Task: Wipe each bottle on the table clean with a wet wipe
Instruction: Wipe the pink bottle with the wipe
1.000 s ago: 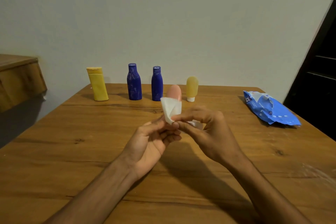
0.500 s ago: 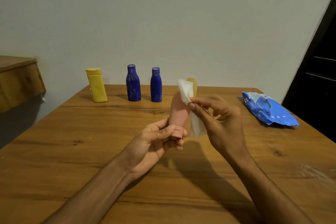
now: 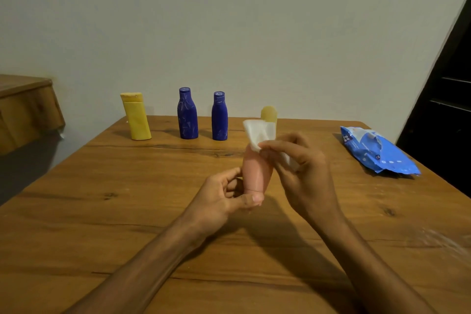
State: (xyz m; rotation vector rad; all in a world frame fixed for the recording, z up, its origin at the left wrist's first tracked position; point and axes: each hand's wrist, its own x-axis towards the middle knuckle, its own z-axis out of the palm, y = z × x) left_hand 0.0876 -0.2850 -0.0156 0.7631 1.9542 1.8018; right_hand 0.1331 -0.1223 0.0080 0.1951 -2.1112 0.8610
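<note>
Grips pink bottle (image 3: 256, 173) by cap end in curled left hand (image 3: 216, 201). Pinches wet wipe (image 3: 254, 132) against its 12 o'clock end with right hand (image 3: 305, 171). Hardly differs from half a second ago.

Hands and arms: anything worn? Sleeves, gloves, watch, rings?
Nothing worn shows. Left hand and right hand have no gloves or rings. Left forearm and right forearm carry no sleeve, watch or band up to the frame edge.

The wipe (image 3: 256, 132) covers the top of the pink bottle (image 3: 257, 173), whose cap is mostly hidden by the thumb of the left hand (image 3: 224, 201). Behind the wipe, at twelve o'clock, the pale tube (image 3: 269, 113) shows only its upper end. At two o'clock, print on the pack (image 3: 377, 150) is too small to read.
</note>
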